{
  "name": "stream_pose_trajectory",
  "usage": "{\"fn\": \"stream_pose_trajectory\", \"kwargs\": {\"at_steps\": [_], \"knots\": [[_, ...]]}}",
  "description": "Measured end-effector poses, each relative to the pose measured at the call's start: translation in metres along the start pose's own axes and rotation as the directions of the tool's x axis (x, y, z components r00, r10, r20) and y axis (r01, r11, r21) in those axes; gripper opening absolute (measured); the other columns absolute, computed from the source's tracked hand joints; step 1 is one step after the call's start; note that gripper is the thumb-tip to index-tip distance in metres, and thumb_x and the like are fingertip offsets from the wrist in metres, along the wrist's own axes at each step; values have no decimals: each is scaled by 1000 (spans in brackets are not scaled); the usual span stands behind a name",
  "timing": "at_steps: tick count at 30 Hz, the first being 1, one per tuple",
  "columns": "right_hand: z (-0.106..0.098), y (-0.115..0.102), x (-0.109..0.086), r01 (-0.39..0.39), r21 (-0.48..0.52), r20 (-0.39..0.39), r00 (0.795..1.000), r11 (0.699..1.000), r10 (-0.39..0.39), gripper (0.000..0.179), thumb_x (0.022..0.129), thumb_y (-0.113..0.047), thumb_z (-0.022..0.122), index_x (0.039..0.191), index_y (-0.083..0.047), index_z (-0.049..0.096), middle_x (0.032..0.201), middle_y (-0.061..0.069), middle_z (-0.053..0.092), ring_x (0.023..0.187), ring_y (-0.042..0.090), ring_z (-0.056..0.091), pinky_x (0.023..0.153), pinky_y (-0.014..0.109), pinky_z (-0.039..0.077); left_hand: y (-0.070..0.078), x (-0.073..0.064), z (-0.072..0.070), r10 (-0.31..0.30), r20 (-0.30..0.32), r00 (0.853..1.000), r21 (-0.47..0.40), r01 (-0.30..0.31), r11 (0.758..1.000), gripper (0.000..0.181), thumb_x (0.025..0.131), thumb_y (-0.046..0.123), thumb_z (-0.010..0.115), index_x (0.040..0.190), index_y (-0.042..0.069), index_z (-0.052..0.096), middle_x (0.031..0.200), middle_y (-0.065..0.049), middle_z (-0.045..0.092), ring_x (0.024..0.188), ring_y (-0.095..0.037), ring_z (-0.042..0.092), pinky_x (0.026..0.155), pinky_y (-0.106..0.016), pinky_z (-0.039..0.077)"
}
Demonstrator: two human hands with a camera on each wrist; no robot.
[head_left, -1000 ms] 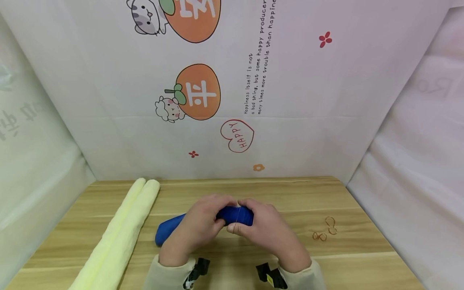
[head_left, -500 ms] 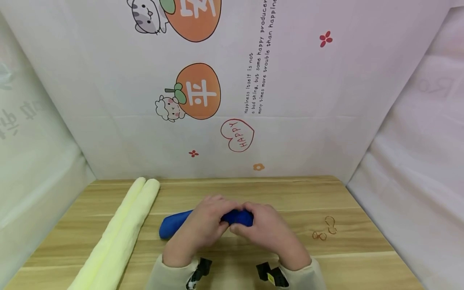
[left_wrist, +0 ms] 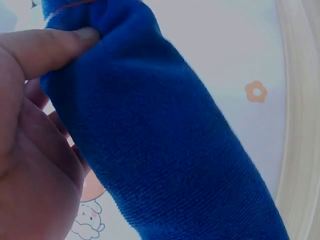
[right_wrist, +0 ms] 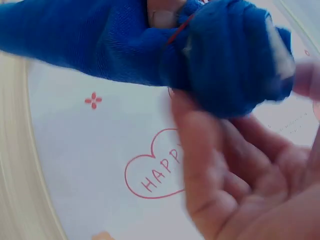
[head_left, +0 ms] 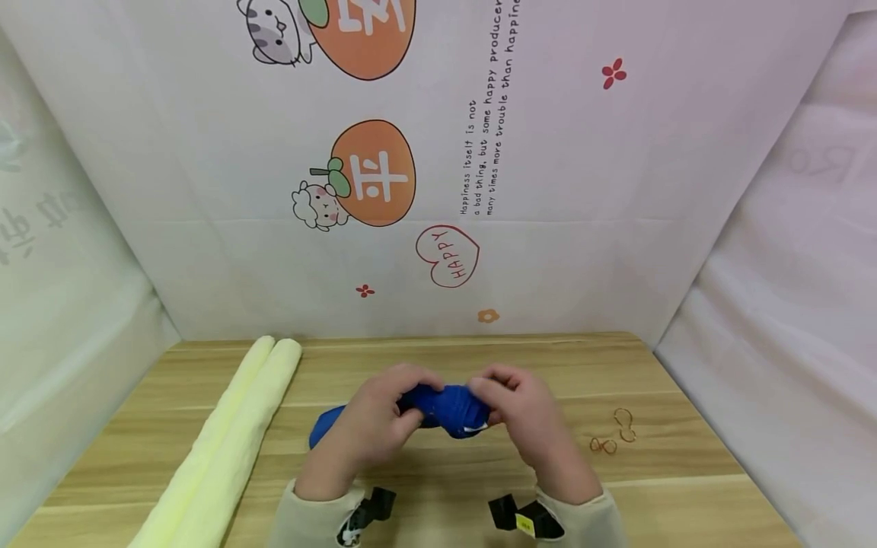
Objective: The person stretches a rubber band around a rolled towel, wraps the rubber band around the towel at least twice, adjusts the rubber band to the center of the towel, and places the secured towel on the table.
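Note:
A blue rolled towel (head_left: 460, 411) is held between the two hands above the middle of the table. A thin reddish rubber band (right_wrist: 181, 29) circles it near one end, and beyond the band the towel bulges into a bunched knob with a white patch at its tip. My left hand (head_left: 373, 418) grips the roll just behind the band, its thumb pressing the cloth in the left wrist view. At the knob, my right hand (head_left: 524, 415) pinches the end between thumb and fingers. The rest of the blue roll (left_wrist: 165, 135) runs out past the left palm.
Two pale yellow rolled towels (head_left: 229, 449) lie side by side along the left of the wooden table (head_left: 685, 502). Several loose brown rubber bands (head_left: 625, 425) lie to the right. White printed cloth walls (head_left: 562, 251) enclose the back and sides.
The right hand has shifted from wrapping the towel's end to pinching its tip. The banded knob now shows between the hands, and the roll's left end has drawn slightly to the right.

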State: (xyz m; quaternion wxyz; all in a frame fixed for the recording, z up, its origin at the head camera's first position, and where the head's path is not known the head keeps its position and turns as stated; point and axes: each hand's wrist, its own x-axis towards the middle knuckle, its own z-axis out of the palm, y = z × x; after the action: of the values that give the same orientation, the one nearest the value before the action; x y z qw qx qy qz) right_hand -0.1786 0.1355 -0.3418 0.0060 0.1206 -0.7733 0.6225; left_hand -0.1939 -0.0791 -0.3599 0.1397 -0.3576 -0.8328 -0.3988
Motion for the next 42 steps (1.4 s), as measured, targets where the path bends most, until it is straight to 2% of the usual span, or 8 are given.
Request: {"fn": "stream_pose_trajectory", "kwargs": {"at_steps": [5, 9, 15, 23, 28, 32, 38, 42], "knots": [[-4, 2, 2, 7, 82, -189, 982, 997, 9, 12, 89, -10, 61, 82, 0, 63, 83, 16, 63, 66, 31, 60, 58, 41, 52, 1, -3, -4, -97, -32, 995, -97, 93, 991, 44, 80, -6, 61, 107, 30, 60, 107, 13, 60, 88, -9, 56, 75, -33, 48], [-4, 5, 2, 138, -71, -14, 990, 988, -139, 22, 86, 1, 60, 103, -12, 66, 91, 9, 64, 70, 25, 61, 58, 36, 52, 0, -4, -7, -139, -49, 989, -205, 127, 971, 44, 84, -3, 59, 108, 34, 59, 108, 13, 61, 92, -12, 57, 78, -37, 47], [5, -6, -2, 380, -126, 177, 917, 916, -356, 33, 86, -5, 66, 116, -18, 64, 98, -2, 65, 75, 18, 61, 60, 34, 51, 0, -3, -9, -85, -76, 993, -319, 57, 946, 40, 88, -1, 57, 115, 29, 58, 116, 10, 59, 105, -15, 55, 86, -45, 43], [14, 2, 0, 252, -195, 33, 967, 948, -251, 25, 86, -22, 69, 110, -26, 63, 83, -7, 64, 66, 17, 57, 52, 29, 46, 5, 0, -10, -49, -258, 965, 34, 60, 998, 35, 83, 6, 67, 115, 18, 58, 93, 7, 51, 78, -10, 50, 60, -27, 47], [19, 7, 2, 280, -213, -43, 954, 936, -296, 27, 85, -26, 70, 111, -28, 62, 87, -8, 65, 68, 14, 60, 55, 30, 48, 12, -1, -12, 14, -221, 975, -33, -22, 999, 52, 83, 14, 69, 130, 17, 49, 105, 1, 56, 88, -11, 57, 71, -29, 51], [24, 5, 0, 431, -283, -59, 884, 857, -464, 28, 85, -17, 70, 112, -24, 63, 91, -9, 63, 72, 10, 59, 58, 28, 50, 20, 0, -9, 44, -211, 976, -47, -55, 997, 64, 83, 27, 72, 138, 23, 41, 120, -1, 52, 104, -16, 54, 80, -35, 50], [30, -5, -5, 677, -369, -42, 672, 636, -739, 28, 83, 1, 67, 109, -10, 68, 100, 1, 60, 82, 14, 56, 67, 23, 48, 29, 2, -3, 30, -325, 945, -218, -106, 970, 42, 83, 9, 70, 120, 16, 51, 122, -3, 52, 106, -22, 54, 81, -38, 50], [30, -6, -5, 629, -449, -79, 680, 635, -729, 25, 85, 1, 63, 106, -10, 68, 103, 0, 59, 85, 14, 55, 68, 25, 47, 25, 0, -3, -112, -304, 946, -356, -3, 935, 38, 86, 13, 69, 118, 20, 51, 118, -3, 53, 92, -21, 57, 70, -34, 52]]}}
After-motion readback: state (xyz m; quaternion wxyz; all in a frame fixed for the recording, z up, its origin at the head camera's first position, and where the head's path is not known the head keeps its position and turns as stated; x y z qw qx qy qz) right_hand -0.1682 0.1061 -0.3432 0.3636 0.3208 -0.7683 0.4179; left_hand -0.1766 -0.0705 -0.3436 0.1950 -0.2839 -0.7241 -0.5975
